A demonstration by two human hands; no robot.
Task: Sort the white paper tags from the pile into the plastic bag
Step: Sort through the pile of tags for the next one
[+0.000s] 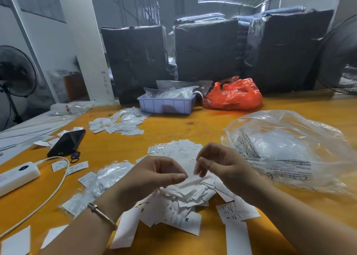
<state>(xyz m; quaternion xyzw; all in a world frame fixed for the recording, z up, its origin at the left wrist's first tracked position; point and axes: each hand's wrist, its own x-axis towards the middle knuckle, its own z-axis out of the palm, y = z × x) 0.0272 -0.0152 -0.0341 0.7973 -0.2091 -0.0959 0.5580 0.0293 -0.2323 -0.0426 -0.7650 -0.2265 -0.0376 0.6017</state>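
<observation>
While I watch both hands hover over the heap, I log the scene from largest item to smallest.

Table: the broad orange wooden table [202, 123] carries everything; I see bare wood between the heap and the tray at the back, the best lane for moving.

Bag: the large clear crinkled plastic bag with printed warning text [286, 150] lies to my right of the heap, just beside it. I judge it limp and slippery; I cannot tell where its mouth opens.

Heap: the loose pile of small white rectangular paper tags [183, 202] sits under and between both hands. Tags look feather-light, thin and bendable, likely to slide or scatter; I would pinch them by an edge, a few at a time.

Second heap: a smaller scatter of white tags in clear sleeves [119, 124] lies farther back on the left, well apart.

Tray: a lilac plastic tray [166, 105] and an orange plastic bag [233, 96] stand at the far side.

Obstacles: a black phone [66, 143], a white power bank [17, 175] and its cable crowd the left.

Left hand: the left hand [154, 175] is curled, thumb meeting fingertips on the edge of a white tag.

Right hand: the right hand [218, 164] is curled with its fingertips down at the same blurred tag; whether it grips, I cannot tell.
</observation>
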